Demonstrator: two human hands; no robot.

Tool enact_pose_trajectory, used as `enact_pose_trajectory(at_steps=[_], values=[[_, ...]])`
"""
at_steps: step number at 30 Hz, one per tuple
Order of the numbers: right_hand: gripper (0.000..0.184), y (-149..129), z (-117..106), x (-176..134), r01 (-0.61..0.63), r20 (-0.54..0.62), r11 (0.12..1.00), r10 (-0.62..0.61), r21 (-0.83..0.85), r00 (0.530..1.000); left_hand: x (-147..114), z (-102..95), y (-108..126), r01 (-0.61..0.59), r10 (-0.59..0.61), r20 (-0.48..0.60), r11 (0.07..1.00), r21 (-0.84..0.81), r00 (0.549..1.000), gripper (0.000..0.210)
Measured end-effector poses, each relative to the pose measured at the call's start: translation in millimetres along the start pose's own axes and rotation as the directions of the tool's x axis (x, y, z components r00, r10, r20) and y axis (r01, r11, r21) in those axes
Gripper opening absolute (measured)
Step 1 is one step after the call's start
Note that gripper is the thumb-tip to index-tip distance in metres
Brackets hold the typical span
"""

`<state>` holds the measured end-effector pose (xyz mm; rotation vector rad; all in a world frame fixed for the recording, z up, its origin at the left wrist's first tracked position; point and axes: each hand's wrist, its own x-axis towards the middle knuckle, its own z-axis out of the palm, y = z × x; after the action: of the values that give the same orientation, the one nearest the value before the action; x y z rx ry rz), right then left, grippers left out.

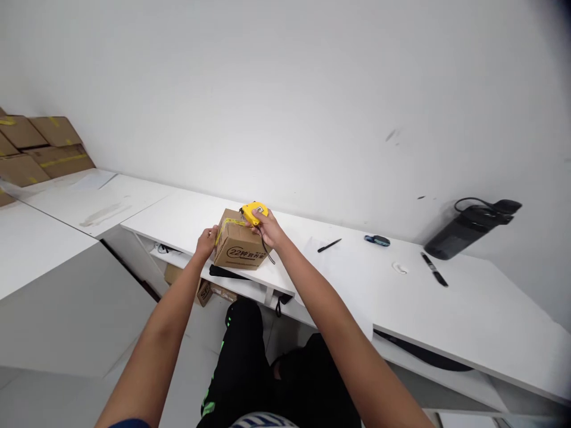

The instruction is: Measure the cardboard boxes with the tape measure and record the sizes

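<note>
A small cardboard box (238, 252) with dark printing on its front sits on the white desk, close to its front edge. My right hand (268, 229) is closed around a yellow tape measure (255, 213), above the right part of the box top. A dark wrist strap (266, 248) hangs from it across the box's right side. My left hand (206, 242) is pressed to the left side of the box with its fingers bent around the edge. A yellow strip lies along the box top; whether it is packing tape or the measuring blade, I cannot tell.
Right of the box, a black pen (329, 245), a blue-black object (377, 240), a small white piece (399, 268), a black marker (433, 269) and a dark bottle (468, 229) rest on the desk (486, 309). Cardboard boxes (56, 134) are stacked at the far left. A wall stands behind.
</note>
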<state>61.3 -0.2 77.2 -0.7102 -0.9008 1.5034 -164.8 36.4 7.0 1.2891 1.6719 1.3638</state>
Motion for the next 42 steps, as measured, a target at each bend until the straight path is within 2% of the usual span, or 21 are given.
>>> enact_pose_trajectory(at_steps=[4, 6, 10, 11, 14, 15, 17, 19, 21, 23, 24, 27, 33, 37, 42], values=[[0.035, 6.1, 24.6, 2.8, -0.031, -0.03, 0.999, 0.03, -0.03, 0.999, -12.9, -17.8, 4.0, 0.007, 0.005, -0.105, 0.994, 0.107, 0.995, 0.026], [0.039, 12.0, 35.4, 4.9, -0.052, -0.015, 0.998, 0.051, -0.044, 0.999, -27.4, -24.8, 11.1, 0.016, -0.017, -0.096, 1.0, -0.005, 0.995, 0.034], [0.051, 28.1, 53.5, 7.0, -0.048, 0.019, 0.995, 0.05, -0.093, 0.999, -65.6, -26.9, 21.7, 0.032, 0.001, 0.102, 0.947, -0.32, 0.995, 0.05], [0.053, 31.4, 56.5, 6.8, -0.037, 0.02, 0.993, 0.039, -0.113, 0.999, -73.6, -24.6, 22.6, 0.022, 0.013, 0.1, 0.939, -0.342, 0.995, 0.05], [0.062, 33.6, 58.1, 5.8, -0.003, 0.043, 0.978, 0.012, -0.207, 0.999, -86.5, -14.7, 22.9, -0.005, -0.002, -0.021, 0.94, -0.342, 1.0, 0.053], [0.065, 31.1, 55.9, 5.7, 0.012, 0.073, 0.965, 0.007, -0.26, 0.997, -87.1, -11.2, 23.1, -0.005, -0.006, -0.032, 0.938, -0.347, 0.999, 0.053], [0.068, 21.6, 48.1, 6.3, 0.082, 0.18, 0.905, -0.006, -0.417, 0.984, -84.5, -4.1, 24.9, 0.006, 0.008, 0.039, 0.93, -0.367, 0.999, 0.051], [0.066, 8.9, 38.0, 7.4, 0.23, 0.323, 0.772, -0.034, -0.593, 0.946, -79.5, 3.9, 28.1, 0.032, 0.028, 0.154, 0.927, -0.373, 0.988, 0.05], [0.062, -2.6, 28.7, 8.6, 0.379, 0.427, 0.593, -0.065, -0.71, 0.902, -74.3, 12.5, 31.0, 0.049, 0.04, 0.226, 0.926, -0.375, 0.973, 0.054], [0.061, -9.8, 22.5, 9.9, 0.448, 0.464, 0.462, -0.087, -0.765, 0.882, -70.0, 20.2, 32.3, 0.065, 0.042, 0.257, 0.917, -0.393, 0.965, 0.066], [0.061, -11.5, 20.7, 10.6, 0.455, 0.465, 0.431, -0.09, -0.779, 0.881, -68.2, 23.2, 32.1, 0.068, 0.047, 0.269, 0.912, -0.405, 0.962, 0.074], [0.062, -12.5, 19.7, 13.2, 0.454, 0.467, 0.407, -0.072, -0.793, 0.881, -65.2, 28.2, 29.6, 0.049, 0.082, 0.293, 0.91, -0.413, 0.953, 0.082], [0.062, -21.6, 14.3, 6.0, 0.436, 0.457, 0.325, -0.012, -0.839, 0.889, -66.0, 30.0, 26.5, -0.013, 0.121, 0.236, 0.91, -0.415, 0.964, 0.066], [0.061, -41.1, -10.5, -20.3, 0.405, 0.419, 0.261, -0.003, -0.876, 0.908, -64.8, 32.0, 25.6, -0.02, 0.119, 0.214, 0.908, -0.419, 0.97, 0.067], [0.057, -65.5, -57.0, -61.0, 0.357, 0.367, 0.25, -0.008, -0.9, 0.93, -60.2, 35.2, 22.7, -0.018, 0.114, 0.192, 0.898, -0.44, 0.975, 0.068]])
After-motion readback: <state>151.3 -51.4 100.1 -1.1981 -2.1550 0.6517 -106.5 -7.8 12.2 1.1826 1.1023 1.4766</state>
